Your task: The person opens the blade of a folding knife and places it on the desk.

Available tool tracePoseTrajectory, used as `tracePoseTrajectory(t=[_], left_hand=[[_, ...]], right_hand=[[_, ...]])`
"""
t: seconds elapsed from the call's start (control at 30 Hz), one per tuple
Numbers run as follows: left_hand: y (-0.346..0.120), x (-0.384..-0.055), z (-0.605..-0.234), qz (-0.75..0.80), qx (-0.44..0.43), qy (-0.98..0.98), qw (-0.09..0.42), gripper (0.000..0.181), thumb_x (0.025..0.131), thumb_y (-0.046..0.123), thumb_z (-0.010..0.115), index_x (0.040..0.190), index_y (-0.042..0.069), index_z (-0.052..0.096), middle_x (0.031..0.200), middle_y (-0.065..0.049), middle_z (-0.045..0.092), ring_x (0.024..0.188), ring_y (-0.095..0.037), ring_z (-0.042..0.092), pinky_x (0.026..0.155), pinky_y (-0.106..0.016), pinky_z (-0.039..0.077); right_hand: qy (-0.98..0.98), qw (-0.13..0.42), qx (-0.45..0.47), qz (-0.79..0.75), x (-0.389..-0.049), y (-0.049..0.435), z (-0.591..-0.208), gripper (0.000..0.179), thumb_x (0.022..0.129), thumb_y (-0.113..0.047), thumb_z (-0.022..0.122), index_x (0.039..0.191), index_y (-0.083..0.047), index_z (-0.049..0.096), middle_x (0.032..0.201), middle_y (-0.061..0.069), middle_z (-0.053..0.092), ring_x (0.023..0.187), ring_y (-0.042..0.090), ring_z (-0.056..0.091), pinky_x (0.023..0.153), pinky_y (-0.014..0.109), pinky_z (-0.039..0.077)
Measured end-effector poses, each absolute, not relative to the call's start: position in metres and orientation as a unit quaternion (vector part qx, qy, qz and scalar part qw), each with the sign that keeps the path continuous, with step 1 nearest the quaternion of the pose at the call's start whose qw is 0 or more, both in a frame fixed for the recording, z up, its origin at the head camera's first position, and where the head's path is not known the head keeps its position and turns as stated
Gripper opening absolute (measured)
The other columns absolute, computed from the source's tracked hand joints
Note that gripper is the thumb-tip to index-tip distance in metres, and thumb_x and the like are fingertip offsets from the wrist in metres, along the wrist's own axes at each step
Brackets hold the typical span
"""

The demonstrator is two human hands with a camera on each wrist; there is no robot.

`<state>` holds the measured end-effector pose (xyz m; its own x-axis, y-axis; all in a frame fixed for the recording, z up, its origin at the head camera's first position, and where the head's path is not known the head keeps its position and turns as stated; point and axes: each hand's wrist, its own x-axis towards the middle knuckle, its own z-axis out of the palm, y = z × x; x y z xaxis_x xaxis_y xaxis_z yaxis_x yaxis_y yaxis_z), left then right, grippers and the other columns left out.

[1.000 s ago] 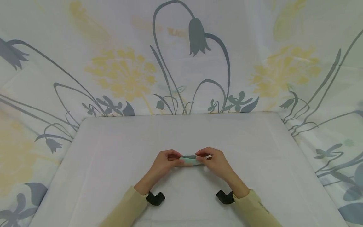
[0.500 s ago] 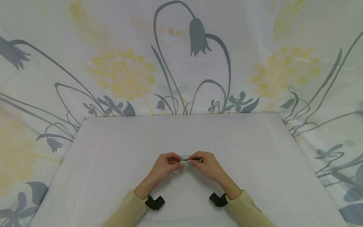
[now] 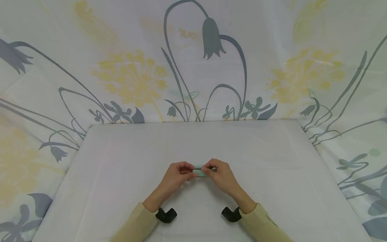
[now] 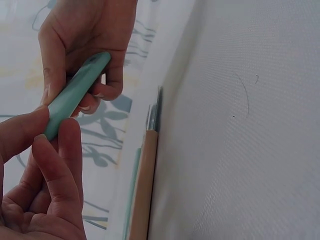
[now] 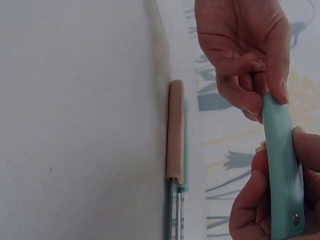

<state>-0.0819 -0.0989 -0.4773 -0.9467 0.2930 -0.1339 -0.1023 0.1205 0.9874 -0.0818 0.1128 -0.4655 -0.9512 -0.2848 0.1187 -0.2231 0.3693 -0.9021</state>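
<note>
A slim mint-green handle is held level between both hands near the middle of the table. My left hand pinches one end of it between thumb and fingers. At the other end, my right hand grips it with thumb and fingertips. The right wrist view shows a metal rivet near the right end of the handle. A dark slit runs along the handle in the head view; what lies inside is hard to make out.
Below the hands on the table lies a tan-handled tool with thin metal at one end, a mint-green strip beside it. In the head view the hands hide it. Dark wrist mounts hang at both cuffs. Floral cloth walls stand around the white table.
My right hand has moved left along the mint-green handle, closer to my left hand, then lifted slightly. The left hand has stayed nearly in place.
</note>
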Motion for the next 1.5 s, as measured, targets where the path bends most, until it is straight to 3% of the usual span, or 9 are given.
tracePoseTrajectory(t=[0.27,0.47,0.63,0.8,1.27,1.5], left_hand=[[-0.095,-0.083,-0.474,0.657,0.063,0.736,0.149,0.022,0.085,0.01,0.079,0.102,-0.002,0.07,0.093,-0.007,0.072,0.077,-0.013,0.066,0.066,-0.031,0.051],[-0.094,-0.082,-0.473,0.656,0.064,0.736,0.155,0.023,0.085,0.011,0.079,0.103,-0.001,0.07,0.091,-0.006,0.072,0.079,-0.019,0.068,0.066,-0.032,0.051],[-0.094,-0.08,-0.475,0.657,0.064,0.733,0.165,0.025,0.085,0.011,0.08,0.103,-0.003,0.069,0.09,-0.006,0.072,0.081,-0.024,0.069,0.067,-0.032,0.052],[-0.092,-0.08,-0.478,0.66,0.065,0.728,0.174,0.025,0.085,0.009,0.079,0.103,-0.004,0.068,0.089,-0.006,0.071,0.079,-0.02,0.069,0.065,-0.03,0.051],[-0.086,-0.076,-0.488,0.666,0.065,0.725,0.165,0.025,0.085,0.006,0.078,0.104,-0.003,0.067,0.088,-0.003,0.068,0.075,-0.014,0.064,0.063,-0.027,0.049],[-0.092,-0.08,-0.488,0.655,0.074,0.739,0.143,0.019,0.087,0.011,0.078,0.103,0.001,0.073,0.09,-0.005,0.072,0.078,-0.017,0.067,0.065,-0.027,0.049]], right_hand=[[0.825,-0.008,-0.145,-0.546,-0.081,0.113,-0.464,0.007,0.093,-0.012,0.071,0.087,-0.013,0.072,0.086,-0.004,0.068,0.079,0.014,0.056,0.073,0.029,0.045],[0.814,-0.026,-0.114,-0.568,-0.081,0.112,-0.462,0.007,0.093,-0.01,0.071,0.086,-0.01,0.07,0.085,-0.001,0.067,0.08,0.016,0.055,0.073,0.028,0.044],[0.797,-0.02,-0.066,-0.6,-0.083,0.111,-0.46,0.008,0.095,-0.01,0.068,0.089,-0.004,0.069,0.087,0.009,0.067,0.08,0.018,0.054,0.071,0.027,0.042],[0.764,0.001,-0.018,-0.644,-0.085,0.112,-0.457,0.012,0.098,-0.009,0.063,0.091,0.0,0.067,0.092,0.019,0.065,0.085,0.017,0.058,0.076,0.024,0.044],[0.703,-0.015,0.006,-0.711,-0.087,0.114,-0.457,0.013,0.1,-0.004,0.058,0.096,0.008,0.061,0.09,0.01,0.058,0.085,0.018,0.056,0.076,0.023,0.047],[0.723,0.003,-0.008,-0.691,-0.087,0.118,-0.456,0.016,0.099,-0.008,0.061,0.107,0.005,0.064,0.1,0.009,0.062,0.095,0.017,0.057,0.083,0.024,0.046]])
